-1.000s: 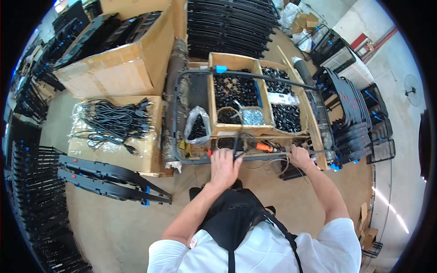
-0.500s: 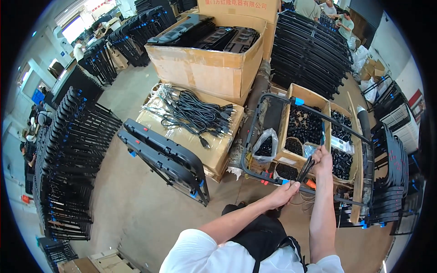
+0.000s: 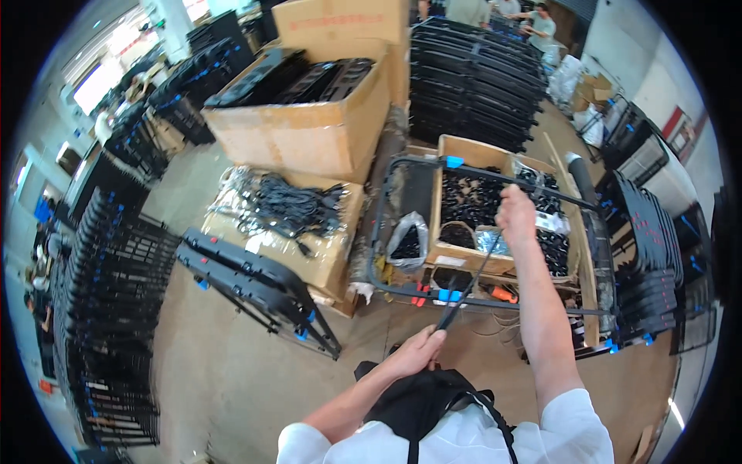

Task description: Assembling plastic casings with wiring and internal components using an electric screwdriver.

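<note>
A black cable (image 3: 473, 282) is stretched between my two hands, slanting up to the right. Its folded, thicker part is closed in my left hand (image 3: 421, 348), low in front of my body. My right hand (image 3: 516, 213) is a fist on the other end, raised over the parts boxes. Beneath the cable, a black tubular frame (image 3: 372, 232) with blue clips lies across the boxes. A wooden box (image 3: 439, 178) under it holds many small black parts. An orange-handled tool (image 3: 504, 293) lies below my right forearm.
Left of the frame, a pile of black cables (image 3: 282, 203) lies on a cardboard box (image 3: 270, 267). Two black panels (image 3: 247, 278) stand in front of it. A large carton (image 3: 286, 139) of black parts rises behind. Rows of black frames (image 3: 116, 301) line the left; people stand far back.
My hands have moved apart: the right upward, the left down toward my body. The cable, bunched between them before, is now drawn out long. The view has shifted slightly.
</note>
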{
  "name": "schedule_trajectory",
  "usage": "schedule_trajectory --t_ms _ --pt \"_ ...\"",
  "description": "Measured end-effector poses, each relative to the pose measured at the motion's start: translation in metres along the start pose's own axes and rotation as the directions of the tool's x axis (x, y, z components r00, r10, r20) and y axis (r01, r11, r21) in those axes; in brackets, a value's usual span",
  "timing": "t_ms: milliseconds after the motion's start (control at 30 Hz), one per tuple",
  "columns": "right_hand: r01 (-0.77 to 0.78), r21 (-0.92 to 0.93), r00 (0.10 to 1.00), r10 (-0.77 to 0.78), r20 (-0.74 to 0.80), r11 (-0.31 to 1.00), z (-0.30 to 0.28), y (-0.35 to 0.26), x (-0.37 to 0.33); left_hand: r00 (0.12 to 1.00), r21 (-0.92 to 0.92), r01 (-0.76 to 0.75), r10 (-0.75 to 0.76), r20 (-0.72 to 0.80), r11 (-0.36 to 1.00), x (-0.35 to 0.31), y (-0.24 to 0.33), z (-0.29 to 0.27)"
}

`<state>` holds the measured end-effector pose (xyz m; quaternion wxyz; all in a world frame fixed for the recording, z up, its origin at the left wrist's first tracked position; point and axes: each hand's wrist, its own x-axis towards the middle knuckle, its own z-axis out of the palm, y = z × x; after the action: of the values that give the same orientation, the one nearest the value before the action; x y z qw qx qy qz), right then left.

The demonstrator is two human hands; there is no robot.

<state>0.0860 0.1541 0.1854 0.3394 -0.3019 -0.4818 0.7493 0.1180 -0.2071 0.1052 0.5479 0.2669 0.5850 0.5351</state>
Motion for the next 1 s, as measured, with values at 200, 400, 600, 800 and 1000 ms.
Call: schedule_trajectory --t_ms 200,400,600,800,1000 --pt "-0.209 -0.019 0.855 0.193 0.481 0.978 0.02 -0.061 -0.141 0.906 0.761 -0.083 0.367 -0.212 0.643 -0.029 0.007 -0.044" --pt "-0.398 0.057 0.653 0.239 0.719 0.916 -0.015 -0.074 -0.214 0.417 0.903 -0.198 0.866 -0.274 0.381 -0.042 0.181 -0.036" --pt "-0.428 -0.155 0.443 0.356 0.823 0.891 -0.044 -0.061 -0.23 0.66 0.209 -0.655 0.685 -0.309 0.726 -0.009 0.166 0.015" --pt "-0.029 -0.377 0.392 0.358 0.848 0.926 -0.066 -0.05 -0.241 0.835 -0.488 -0.548 0.413 -0.364 0.68 -0.002 0.115 0.057" --pt "0.159 -0.464 0.375 0.381 0.845 0.872 -0.075 -0.027 -0.241 0.898 -0.632 -0.44 0.319 -0.303 0.638 -0.015 0.08 0.062"
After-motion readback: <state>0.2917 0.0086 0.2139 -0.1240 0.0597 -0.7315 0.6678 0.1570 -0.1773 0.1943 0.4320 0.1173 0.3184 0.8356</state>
